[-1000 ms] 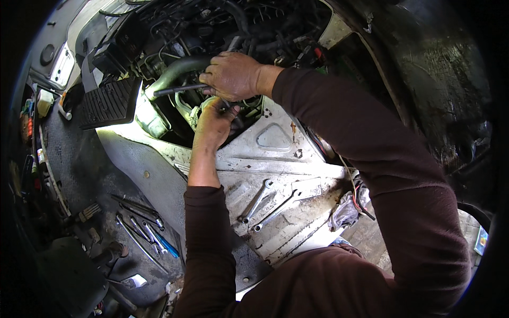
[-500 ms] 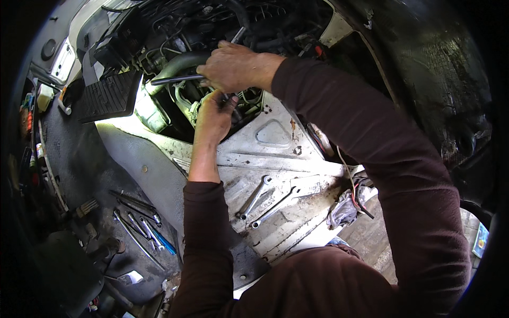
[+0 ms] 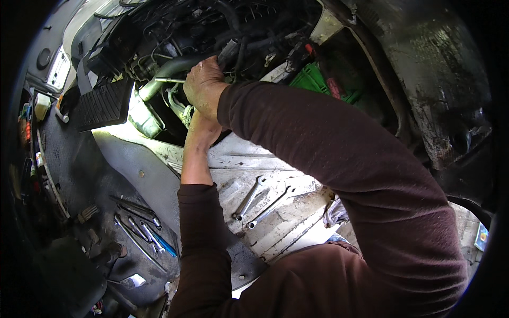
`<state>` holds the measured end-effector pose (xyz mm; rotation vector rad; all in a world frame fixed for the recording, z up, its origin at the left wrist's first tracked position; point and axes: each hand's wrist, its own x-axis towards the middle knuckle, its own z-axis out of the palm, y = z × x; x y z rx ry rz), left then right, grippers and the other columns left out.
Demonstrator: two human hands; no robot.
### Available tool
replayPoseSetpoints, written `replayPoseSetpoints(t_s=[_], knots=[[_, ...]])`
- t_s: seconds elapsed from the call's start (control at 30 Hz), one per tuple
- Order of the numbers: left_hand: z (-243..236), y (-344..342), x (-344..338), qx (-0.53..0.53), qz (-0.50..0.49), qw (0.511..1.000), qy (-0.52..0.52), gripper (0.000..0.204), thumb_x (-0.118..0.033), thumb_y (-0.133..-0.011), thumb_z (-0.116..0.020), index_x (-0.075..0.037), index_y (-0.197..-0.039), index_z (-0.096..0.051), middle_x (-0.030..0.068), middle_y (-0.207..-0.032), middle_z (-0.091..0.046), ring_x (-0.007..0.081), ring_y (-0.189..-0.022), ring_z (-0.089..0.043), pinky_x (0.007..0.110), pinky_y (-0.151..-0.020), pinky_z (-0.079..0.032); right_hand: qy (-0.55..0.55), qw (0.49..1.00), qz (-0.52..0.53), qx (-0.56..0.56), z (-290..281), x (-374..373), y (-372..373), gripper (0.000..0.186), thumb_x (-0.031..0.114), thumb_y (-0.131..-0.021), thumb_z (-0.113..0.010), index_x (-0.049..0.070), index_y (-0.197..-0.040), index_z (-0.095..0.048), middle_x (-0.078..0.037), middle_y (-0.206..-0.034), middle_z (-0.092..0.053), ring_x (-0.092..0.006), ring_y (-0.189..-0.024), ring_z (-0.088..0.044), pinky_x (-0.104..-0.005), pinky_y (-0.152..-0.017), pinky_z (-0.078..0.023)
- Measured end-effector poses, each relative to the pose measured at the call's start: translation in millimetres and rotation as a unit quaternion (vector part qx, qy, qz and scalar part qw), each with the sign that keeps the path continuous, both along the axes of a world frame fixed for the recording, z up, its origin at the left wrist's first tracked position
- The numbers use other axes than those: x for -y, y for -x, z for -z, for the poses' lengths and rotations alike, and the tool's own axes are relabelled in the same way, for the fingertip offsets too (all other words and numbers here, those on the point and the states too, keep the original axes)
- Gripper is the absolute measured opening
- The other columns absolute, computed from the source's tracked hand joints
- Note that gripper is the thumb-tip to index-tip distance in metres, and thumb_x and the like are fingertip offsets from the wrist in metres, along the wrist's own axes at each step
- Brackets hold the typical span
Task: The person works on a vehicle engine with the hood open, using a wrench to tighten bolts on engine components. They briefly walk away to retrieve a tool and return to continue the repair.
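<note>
My right hand [image 3: 205, 85] is closed round a metal bar [image 3: 168, 80] that sticks out to the left, high over the engine bay opening. My left hand [image 3: 203, 129] is directly beneath it, its fingers hidden behind my right hand and arm. A dark curved hose [image 3: 181, 65] runs just behind them, with more pipes and fittings [image 3: 180, 108] below the bar. Nearer me, two spanners [image 3: 247, 201] [image 3: 269, 208] lie on the worn white metal panel [image 3: 238, 163].
A ribbed black pedal-like plate [image 3: 105, 105] stands left of the opening. Several tools [image 3: 143, 228] lie on the grey floor mat [image 3: 79, 159]. A green plastic object [image 3: 310, 78] and red part [image 3: 333, 87] show at right, beside dark bodywork [image 3: 424, 69]. A crumpled cloth [image 3: 335, 211] is at the panel's edge.
My right hand has moved left and a little down, with its forearm swung left, now covering my left hand's fingers and uncovering the green object.
</note>
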<state>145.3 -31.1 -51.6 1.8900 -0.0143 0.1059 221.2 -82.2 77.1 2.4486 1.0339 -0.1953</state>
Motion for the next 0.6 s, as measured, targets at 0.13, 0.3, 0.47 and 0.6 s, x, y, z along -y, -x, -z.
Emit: replayPoseSetpoints(t_s=[0.13,0.3,0.47,0.6], knots=[[-12,-4,8,-0.064,-0.043,0.992,0.101,0.03,-0.017,-0.095,-0.071,0.0,-0.118,-0.066,0.0192,-0.107,-0.074,0.0305,-0.099,-0.069,0.038,-0.088,-0.051,-0.059,0.985,-0.146,-0.071,-15,30,-21,0.032,0.03,-0.095,-0.062,0.015,-0.122,-0.072,-0.008,-0.116,-0.076,-0.0281,-0.114,-0.069,-0.0553,-0.104,-0.042],[-26,-4,19,-0.072,-0.048,0.996,0.022,0.016,-0.015,-0.099,-0.069,-0.002,-0.108,-0.067,0.0037,-0.079,-0.069,0.0104,-0.062,-0.061,0.027,-0.059,-0.046,-0.199,0.952,-0.194,-0.128,2,69,-47,0.043,0.037,-0.102,-0.056,0.005,-0.13,-0.063,-0.013,-0.115,-0.073,-0.0319,-0.115,-0.067,-0.0491,-0.11,-0.039],[-28,-2,21,-0.071,-0.078,0.994,-0.033,0.02,-0.017,-0.098,-0.071,-0.001,-0.108,-0.067,0.0057,-0.074,-0.069,0.0118,-0.063,-0.062,0.031,-0.061,-0.048,-0.252,0.925,-0.261,-0.109,16,70,-57,0.045,0.039,-0.104,-0.053,0.004,-0.13,-0.062,-0.013,-0.117,-0.07,-0.0331,-0.116,-0.064,-0.0488,-0.111,-0.039],[-30,-1,20,-0.09,-0.084,0.992,-0.028,0.022,-0.019,-0.097,-0.071,-0.001,-0.109,-0.068,0.0064,-0.078,-0.072,0.0127,-0.065,-0.062,0.032,-0.065,-0.049,-0.262,0.924,-0.256,-0.107,20,67,-56,0.044,0.039,-0.104,-0.053,0.004,-0.129,-0.063,-0.013,-0.116,-0.07,-0.0333,-0.115,-0.063,-0.0464,-0.109,-0.042]])
